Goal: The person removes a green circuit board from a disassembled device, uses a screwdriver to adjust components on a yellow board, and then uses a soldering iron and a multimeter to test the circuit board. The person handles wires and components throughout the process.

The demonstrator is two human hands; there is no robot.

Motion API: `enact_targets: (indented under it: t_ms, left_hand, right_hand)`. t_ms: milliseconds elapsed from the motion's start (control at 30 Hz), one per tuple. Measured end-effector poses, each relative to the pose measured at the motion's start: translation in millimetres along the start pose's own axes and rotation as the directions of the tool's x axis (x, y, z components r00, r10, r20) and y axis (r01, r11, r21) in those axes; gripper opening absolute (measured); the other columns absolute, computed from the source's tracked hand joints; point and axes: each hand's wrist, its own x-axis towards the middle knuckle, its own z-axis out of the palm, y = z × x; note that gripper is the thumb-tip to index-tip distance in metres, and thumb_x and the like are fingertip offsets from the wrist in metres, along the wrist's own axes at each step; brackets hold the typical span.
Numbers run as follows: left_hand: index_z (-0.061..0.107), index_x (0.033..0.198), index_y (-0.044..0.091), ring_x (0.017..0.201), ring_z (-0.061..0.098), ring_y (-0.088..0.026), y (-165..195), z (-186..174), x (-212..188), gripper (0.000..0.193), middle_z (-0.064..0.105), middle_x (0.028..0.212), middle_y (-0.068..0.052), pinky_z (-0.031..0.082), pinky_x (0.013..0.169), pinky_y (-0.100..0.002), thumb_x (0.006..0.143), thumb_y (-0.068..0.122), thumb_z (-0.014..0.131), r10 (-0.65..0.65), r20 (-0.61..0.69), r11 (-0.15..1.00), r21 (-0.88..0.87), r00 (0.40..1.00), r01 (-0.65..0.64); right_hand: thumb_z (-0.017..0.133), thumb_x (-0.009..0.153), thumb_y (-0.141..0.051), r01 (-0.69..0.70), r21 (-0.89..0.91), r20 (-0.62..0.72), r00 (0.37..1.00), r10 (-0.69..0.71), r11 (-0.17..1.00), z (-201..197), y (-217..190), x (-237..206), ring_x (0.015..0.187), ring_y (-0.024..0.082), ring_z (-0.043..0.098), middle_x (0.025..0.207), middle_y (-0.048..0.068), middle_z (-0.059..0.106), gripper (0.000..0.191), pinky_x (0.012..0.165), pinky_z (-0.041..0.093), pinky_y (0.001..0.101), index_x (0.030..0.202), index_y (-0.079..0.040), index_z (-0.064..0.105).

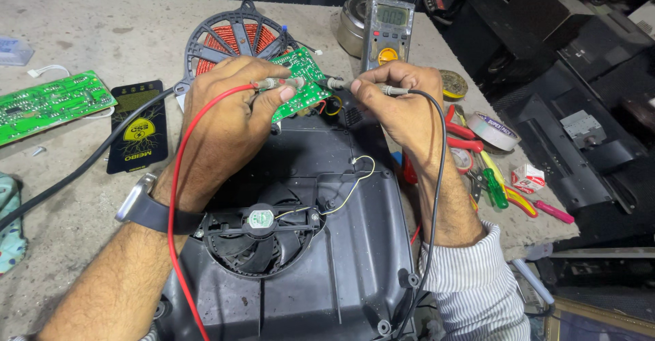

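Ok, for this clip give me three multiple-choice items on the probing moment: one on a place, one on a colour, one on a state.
1. Where is the multimeter?
A. beyond the small green circuit board
B. on the fan
C. by the left elbow

2. What colour is the lead at the left hand?
A. yellow
B. red
C. blue

3. How does the right hand hold its probe?
A. lying loose on the open palm
B. pinched between fingertips
C. not touching it

Answers:
1 A, it stands further along the bench behind the board.
2 B, a red wire loops over the left wrist.
3 B, thumb and fingers close on the probe's shaft.
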Motion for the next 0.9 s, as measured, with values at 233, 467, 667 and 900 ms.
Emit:
enact_targets:
  t_ms: [233,467,667,900]
  left_hand:
    - [0.074,0.111,-0.001,0.1,0.071,-0.033,2,0,1,0.02,0.075,0.107,-0.015,0.054,0.087,-0.042,0.103,0.017,0.071,-0.001,0.006,1.0,0.004,1.0,0.001]
    - [0.073,0.108,-0.003,0.096,0.071,-0.034,9,-1,4,0.018,0.075,0.102,-0.015,0.055,0.084,-0.042,0.1,0.013,0.07,0.001,0.033,1.0,-0.024,0.999,0.0]
    - [0.074,0.101,-0.002,0.088,0.071,-0.034,18,-3,11,0.016,0.074,0.094,-0.016,0.054,0.076,-0.042,0.095,0.012,0.072,-0.001,0.07,0.999,0.044,0.998,-0.002]
    - [0.074,0.102,-0.002,0.089,0.071,-0.036,17,-6,10,0.017,0.074,0.097,-0.017,0.054,0.076,-0.044,0.093,0.012,0.074,0.004,0.099,0.997,0.078,0.995,-0.012]
  right_hand:
    - [0.078,0.09,-0.012,-0.009,0.008,0.029,1.0,0.008,1.0,0,0,1,0.066,0.007,0.07,0.078,0.005,0.075,0.017,0.059,0.058,0.0208,0.098,0.002,0.076]
    - [0.081,0.086,-0.017,0.113,-0.15,0.068,0.992,-0.104,0.982,-4,-3,-4,0.067,0.003,0.059,0.074,0.0,0.071,0.019,0.059,0.047,0.0208,0.094,0.0,0.079]
    - [0.081,0.081,-0.021,0.019,-0.124,0.129,0.992,-0.003,0.992,2,-19,-8,0.063,0.002,0.059,0.07,-0.002,0.071,0.022,0.054,0.048,0.0224,0.091,-0.002,0.078]
    - [0.081,0.082,-0.02,0.039,-0.233,0.096,0.995,-0.017,0.972,-9,-23,-8,0.063,0.003,0.062,0.07,-0.001,0.072,0.019,0.055,0.049,0.0213,0.092,-0.003,0.079]
